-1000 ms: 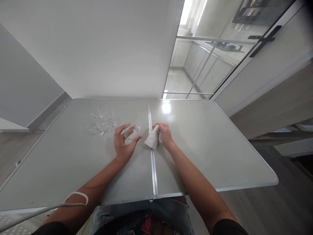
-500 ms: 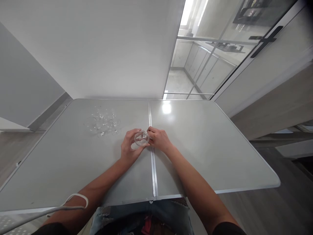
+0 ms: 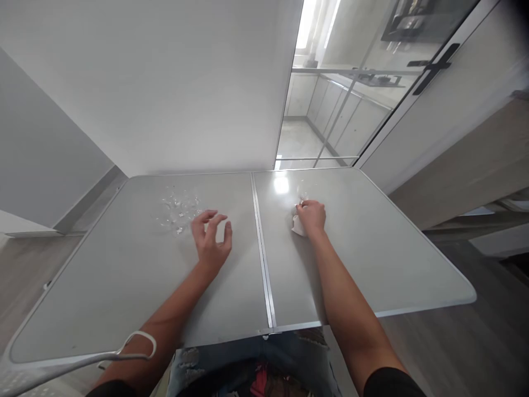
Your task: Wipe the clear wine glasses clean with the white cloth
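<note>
My left hand (image 3: 211, 238) hovers over the left half of the grey folding table (image 3: 124, 286), fingers spread and curled, holding nothing. Just beyond its fingertips stands a cluster of several small clear glasses (image 3: 178, 207). My right hand (image 3: 312, 215) rests on the right half of the table, closed around a crumpled white cloth (image 3: 296, 225). Its fingertips touch a faint clear glass (image 3: 303, 192) that stands right in front of them; the glass is hard to make out against the glare.
A metal seam (image 3: 261, 248) splits the table down the middle. A white wall (image 3: 165, 82) stands behind the table, a glass door (image 3: 351, 94) at the back right. A white cable loop (image 3: 136, 344) lies over the near left edge. Wooden floor shows on both sides.
The hands met at the seam with a glass and have parted. My right hand moved right and farther away with the cloth and the glass. My left hand let go and opened.
</note>
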{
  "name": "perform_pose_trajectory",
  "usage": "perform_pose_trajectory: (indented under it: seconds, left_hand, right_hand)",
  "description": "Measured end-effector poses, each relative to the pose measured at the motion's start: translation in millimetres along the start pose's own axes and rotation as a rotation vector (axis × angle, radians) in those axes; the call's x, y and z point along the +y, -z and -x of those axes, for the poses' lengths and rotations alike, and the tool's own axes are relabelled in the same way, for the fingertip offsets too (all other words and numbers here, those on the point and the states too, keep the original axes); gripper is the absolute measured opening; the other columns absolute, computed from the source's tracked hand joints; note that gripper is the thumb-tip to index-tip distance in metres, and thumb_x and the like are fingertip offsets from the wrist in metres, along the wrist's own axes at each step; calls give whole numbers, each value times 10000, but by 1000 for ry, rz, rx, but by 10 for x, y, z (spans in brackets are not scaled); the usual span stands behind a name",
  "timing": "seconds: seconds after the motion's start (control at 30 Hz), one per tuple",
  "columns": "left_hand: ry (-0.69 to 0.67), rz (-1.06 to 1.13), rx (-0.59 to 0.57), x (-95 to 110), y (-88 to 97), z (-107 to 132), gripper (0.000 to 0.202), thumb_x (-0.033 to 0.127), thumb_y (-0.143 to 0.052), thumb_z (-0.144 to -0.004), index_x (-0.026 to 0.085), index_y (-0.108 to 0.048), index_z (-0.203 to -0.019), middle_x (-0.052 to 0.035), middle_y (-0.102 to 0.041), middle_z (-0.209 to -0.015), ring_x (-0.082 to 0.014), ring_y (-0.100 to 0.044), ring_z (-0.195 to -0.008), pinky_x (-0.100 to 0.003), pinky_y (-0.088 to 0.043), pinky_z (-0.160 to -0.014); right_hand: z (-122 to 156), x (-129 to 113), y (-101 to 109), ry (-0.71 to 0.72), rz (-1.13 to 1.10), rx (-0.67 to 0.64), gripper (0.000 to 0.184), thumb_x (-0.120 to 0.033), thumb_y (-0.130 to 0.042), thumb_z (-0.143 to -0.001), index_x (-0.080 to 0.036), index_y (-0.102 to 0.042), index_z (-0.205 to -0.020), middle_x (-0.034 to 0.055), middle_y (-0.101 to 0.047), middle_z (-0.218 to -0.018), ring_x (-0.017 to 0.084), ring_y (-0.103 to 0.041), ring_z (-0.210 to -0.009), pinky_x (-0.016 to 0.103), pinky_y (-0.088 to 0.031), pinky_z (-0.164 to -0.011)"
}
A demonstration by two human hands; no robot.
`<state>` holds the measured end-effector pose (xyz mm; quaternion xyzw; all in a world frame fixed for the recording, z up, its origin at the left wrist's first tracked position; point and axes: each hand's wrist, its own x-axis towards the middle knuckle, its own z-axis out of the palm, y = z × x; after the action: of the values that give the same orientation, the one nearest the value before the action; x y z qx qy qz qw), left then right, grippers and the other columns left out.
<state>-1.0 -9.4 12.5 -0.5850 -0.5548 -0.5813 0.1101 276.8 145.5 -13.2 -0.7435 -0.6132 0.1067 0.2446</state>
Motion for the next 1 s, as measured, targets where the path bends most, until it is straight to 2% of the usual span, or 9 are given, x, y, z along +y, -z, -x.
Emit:
perform_pose_trajectory:
  seconds: [0.1, 0.27, 0.4, 0.53, 0.67, 0.77, 0.87, 1.0]
  left_hand:
    - [53, -72, 54, -121, 60, -130, 303, 229, -704, -810, 198, -688, -1111, -183, -490, -1321, -348, -487, -1254, -563, -409, -1053]
    - [95, -220, -51, -253, 87, -241, 470, 215, -696, -787, 210, -611, -1249, -203, -338, -1511, -419, -294, -1447, -661, -173, -1175]
    - [144, -224, -64, -350, 78, -242, 566, 264, -720, -785, 186, -539, -1316, -226, -269, -1555, -430, -231, -1479, -654, -170, -1183]
    - [210, -156, -43, -430, 80, -232, 633, 270, -734, -772, 179, -485, -1347, -232, -239, -1572, -408, -263, -1471, -620, -210, -1196]
    - [262, -184, -13, -460, 74, -213, 770, 251, -745, -762, 127, -380, -1429, -249, -305, -1521, -390, -300, -1460, -592, -260, -1202]
    - [329, -254, -56, -475, 59, -189, 836, 240, -734, -776, 108, -295, -1476, -247, -394, -1447, -362, -421, -1379, -563, -351, -1164]
    - [359, -268, -63, -485, 55, -179, 811, 228, -723, -794, 124, -297, -1477, -220, -467, -1373, -326, -527, -1274, -545, -404, -1129]
    - [281, -154, -68, -426, 56, -185, 681, 276, -738, -815, 156, -417, -1404, -181, -486, -1332, -270, -614, -1133, -450, -550, -961]
  right_hand:
    - [-72, 110, 16, -88, -6, 7, 244, -336, -673, -823, -194, -825, -949, 162, -776, -921, 279, -724, -867, 325, -509, -762]
    - [-92, 141, -24, -112, -2, 12, 270, -362, -671, -827, -199, -820, -984, 174, -774, -961, 297, -733, -907, 343, -519, -787]
    - [-80, 95, -7, -115, -5, -12, 324, -389, -668, -844, -198, -795, -1073, 183, -766, -1026, 300, -729, -960, 342, -513, -810]
    - [-46, 28, 162, -156, 42, -87, 440, -459, -673, -843, -142, -741, -1141, 208, -742, -1070, 315, -714, -989, 330, -503, -768]
    - [50, -49, 360, -123, 126, -297, 403, -483, -669, -841, -117, -730, -999, 207, -724, -1017, 299, -708, -879, 304, -473, -657]
    - [174, -160, 419, -14, 106, -464, 370, -466, -715, -809, -121, -713, -944, 171, -721, -968, 259, -689, -821, 279, -451, -612]
    - [312, -292, 420, 144, 8, -659, 428, -440, -761, -764, -152, -695, -1073, 147, -698, -1133, 258, -671, -918, 268, -461, -638]
    - [420, -371, 404, 324, -335, -885, 524, -355, -710, -799, -294, -617, -1310, 57, -655, -1281, 244, -636, -1059, 281, -507, -760]
